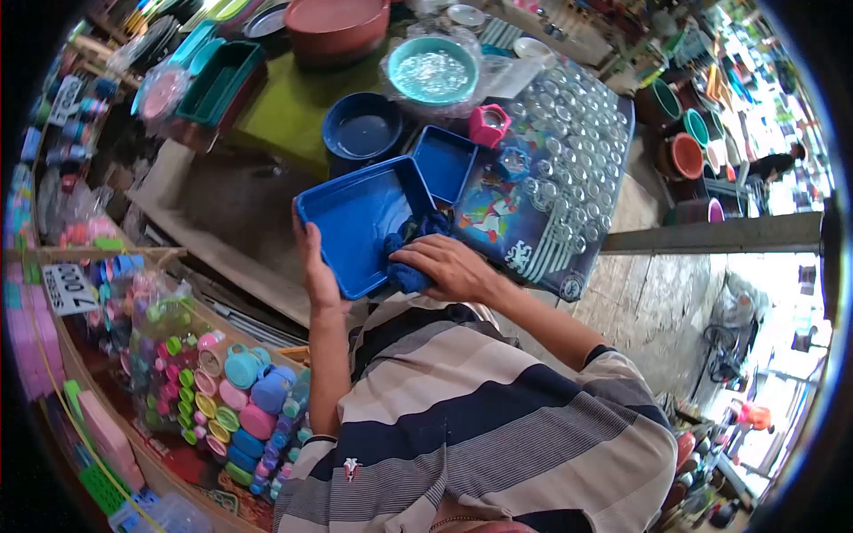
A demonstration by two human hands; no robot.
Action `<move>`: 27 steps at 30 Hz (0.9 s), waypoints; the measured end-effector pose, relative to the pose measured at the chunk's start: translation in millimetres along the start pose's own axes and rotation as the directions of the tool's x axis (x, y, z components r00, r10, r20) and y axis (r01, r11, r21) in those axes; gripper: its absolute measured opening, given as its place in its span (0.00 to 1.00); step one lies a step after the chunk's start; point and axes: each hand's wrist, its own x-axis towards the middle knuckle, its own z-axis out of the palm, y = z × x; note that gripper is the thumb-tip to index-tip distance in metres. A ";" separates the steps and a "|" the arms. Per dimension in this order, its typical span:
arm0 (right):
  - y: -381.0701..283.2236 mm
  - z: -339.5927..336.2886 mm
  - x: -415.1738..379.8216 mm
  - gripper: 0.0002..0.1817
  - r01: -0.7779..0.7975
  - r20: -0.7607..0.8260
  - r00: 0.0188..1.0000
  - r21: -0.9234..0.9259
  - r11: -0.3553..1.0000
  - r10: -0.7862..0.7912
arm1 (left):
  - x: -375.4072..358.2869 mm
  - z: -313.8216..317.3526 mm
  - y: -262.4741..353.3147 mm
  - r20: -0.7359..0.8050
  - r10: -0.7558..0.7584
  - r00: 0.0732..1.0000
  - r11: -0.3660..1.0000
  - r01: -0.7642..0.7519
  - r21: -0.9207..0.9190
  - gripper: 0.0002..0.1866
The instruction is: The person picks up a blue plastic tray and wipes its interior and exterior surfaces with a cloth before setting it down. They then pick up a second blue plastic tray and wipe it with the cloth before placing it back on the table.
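My left hand [317, 271] grips the near left edge of a blue rectangular plastic tray [355, 218], which is tilted toward me over the front of the table. A dark blue cloth [409, 276] is bunched under the fingers of my right hand [444, 264], pressed against the tray's right side. Just beyond it lies a second, smaller blue tray [442, 169]. A round dark blue basin [362, 126] stands behind the tray I hold.
Many clear glass jars [569, 142] cover the right of the table. Farther back are a turquoise basin [433, 71] in plastic wrap, a pink hexagonal item [489, 124] and a red-brown tub [338, 27]. Colourful cups [249, 391] fill a shelf at my left. A person [777, 164] is far right.
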 end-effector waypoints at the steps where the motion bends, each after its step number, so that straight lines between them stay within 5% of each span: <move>1: -15.0 1.1 10.8 0.46 0.026 -0.047 0.999 0.057 0.998 -0.023 | -3.1 9.5 -1.1 -0.020 0.053 0.998 0.998 -0.054 -0.042 0.37; 5: -59.2 20.5 42.7 0.47 -0.023 -0.047 0.998 0.290 0.957 0.039 | -2.4 4.1 -21.5 -0.141 0.146 0.979 0.989 -0.146 0.016 0.36; 6: -59.8 23.7 46.0 0.47 -0.011 -0.037 0.999 0.301 0.954 0.023 | -5.1 -1.6 -20.2 -0.131 0.115 0.985 0.986 -0.129 -0.104 0.36; 9: -58.8 25.6 49.5 0.44 0.156 -0.147 0.983 0.336 0.929 -0.111 | 1.0 -25.5 -17.8 -0.153 0.065 0.986 0.977 -0.094 -0.192 0.36; 14: -37.0 7.1 51.6 0.44 0.213 0.109 0.966 0.175 0.961 -0.234 | -16.0 -18.1 19.9 -0.251 0.094 0.963 0.989 -0.119 -0.083 0.34; 16: -17.6 4.3 45.3 0.43 0.213 0.108 0.968 0.142 0.967 -0.229 | -20.1 -35.4 38.7 -0.133 -0.097 0.986 0.986 0.077 -0.148 0.36; 20: 0.6 13.0 39.2 0.43 0.272 0.124 0.956 -0.038 0.962 -0.265 | -14.0 -74.5 50.7 -0.160 -0.078 0.984 0.997 0.073 -0.035 0.35; 22: -19.2 15.6 39.6 0.30 0.314 0.111 0.944 -0.023 0.949 -0.310 | -12.2 -91.7 49.7 -0.115 -0.162 0.980 0.981 0.148 -0.122 0.31; 24: -34.7 19.7 45.8 0.35 0.345 0.086 0.935 0.001 0.939 -0.344 | -8.9 -114.4 38.0 0.009 -0.303 0.953 0.913 0.293 -0.284 0.32; 25: -42.6 21.9 50.4 0.38 0.247 -0.018 0.969 0.100 0.964 -0.246 | -13.4 -105.4 38.8 0.002 -0.298 0.955 0.914 0.286 -0.287 0.32; 27: -61.4 21.9 63.2 0.45 -0.003 -0.095 0.995 0.269 0.963 0.030 | -30.1 -81.1 32.5 0.237 -0.130 0.963 0.740 0.253 -0.623 0.37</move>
